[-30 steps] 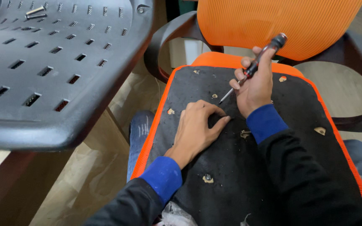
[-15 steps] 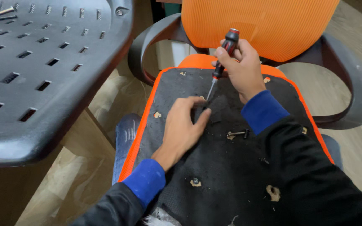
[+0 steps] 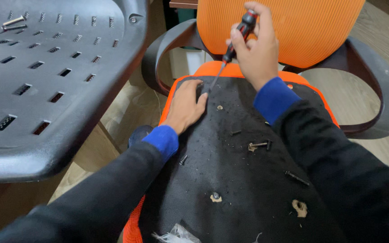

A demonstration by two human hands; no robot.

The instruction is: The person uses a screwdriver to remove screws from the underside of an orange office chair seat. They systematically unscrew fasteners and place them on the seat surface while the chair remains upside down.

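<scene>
An upturned orange chair seat lies on my lap, its underside covered in black fabric (image 3: pixel 230 171) with several torn holes. My left hand (image 3: pixel 186 104) presses flat on the fabric near the far left corner, fingers apart. My right hand (image 3: pixel 256 45) grips a black and red screwdriver (image 3: pixel 235 42), tilted so that its tip comes down at the fabric just beside my left fingertips. Loose black screws (image 3: pixel 260 145) lie on the fabric nearer to me.
A black perforated plastic seat shell (image 3: pixel 46 67) fills the left, with two bolts (image 3: pixel 12 23) on it. An orange mesh chair back (image 3: pixel 293 27) with black armrests (image 3: pixel 374 90) stands behind. Wooden floor shows on both sides.
Both hands moved away from me toward the seat's far left corner. The screwdriver tip left the middle of the fabric and now points at that corner. More loose screws show on the fabric.
</scene>
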